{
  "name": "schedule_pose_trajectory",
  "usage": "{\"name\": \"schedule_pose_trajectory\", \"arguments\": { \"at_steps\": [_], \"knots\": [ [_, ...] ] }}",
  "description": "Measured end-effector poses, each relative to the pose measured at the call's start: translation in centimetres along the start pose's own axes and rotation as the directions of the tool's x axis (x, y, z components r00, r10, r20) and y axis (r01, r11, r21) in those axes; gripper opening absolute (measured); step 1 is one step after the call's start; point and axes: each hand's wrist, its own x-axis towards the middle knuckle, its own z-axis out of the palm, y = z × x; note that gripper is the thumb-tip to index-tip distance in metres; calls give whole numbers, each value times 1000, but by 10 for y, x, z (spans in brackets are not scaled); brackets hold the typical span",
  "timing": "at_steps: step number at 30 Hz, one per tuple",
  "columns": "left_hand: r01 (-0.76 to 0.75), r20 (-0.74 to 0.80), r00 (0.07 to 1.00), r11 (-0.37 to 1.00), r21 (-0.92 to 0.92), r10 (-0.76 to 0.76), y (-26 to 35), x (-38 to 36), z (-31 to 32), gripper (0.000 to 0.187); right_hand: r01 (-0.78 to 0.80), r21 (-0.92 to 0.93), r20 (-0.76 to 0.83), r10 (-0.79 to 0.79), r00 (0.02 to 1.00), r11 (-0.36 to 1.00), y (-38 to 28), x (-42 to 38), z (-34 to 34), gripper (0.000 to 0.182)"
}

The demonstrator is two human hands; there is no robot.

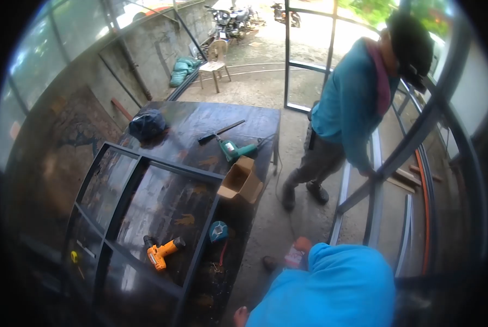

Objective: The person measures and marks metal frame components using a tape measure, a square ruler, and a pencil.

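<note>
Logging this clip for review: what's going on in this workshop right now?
The camera wearer's hands cannot be made out; only a blue sleeve fills the bottom of the view. A co-worker in a blue shirt bends over a metal frame on the right, one hand on it. On the dark table lie another frame, an orange drill, a green drill, an open cardboard box and a tape measure.

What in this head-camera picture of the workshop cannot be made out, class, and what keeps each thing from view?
- Wearer's hands: head view, hidden beneath the blue sleeve; only a fingertip-like bit shows at the bottom edge.
- Co-worker's hand: small, partly behind the metal frame bar.
- Cardboard box contents: too dark inside.
- Small red thing on the floor: blurred, partly covered by the sleeve.
</note>
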Motion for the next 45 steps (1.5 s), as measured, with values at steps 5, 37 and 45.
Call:
{"name": "schedule_pose_trajectory", "arguments": {
  "at_steps": [5, 37, 45],
  "knots": [
    [65, -314, 929, 924, -378, -194, -92, -37, -49, 30, 217, -51, 180, -205, 962, 975, 27, 0, 44, 45],
    [-562, -930, 350, 771, -302, -109, -275, -187, -290, 21, 878, 434, 384, -923, 23, 203, -618, -431, 253, 29],
    [-634, -681, 555, 773, 26, 478, -107, -53, -569, 31, 791, 310, -32, -826, 563, 527, -652, -340, 195, 30]
  ]
}}
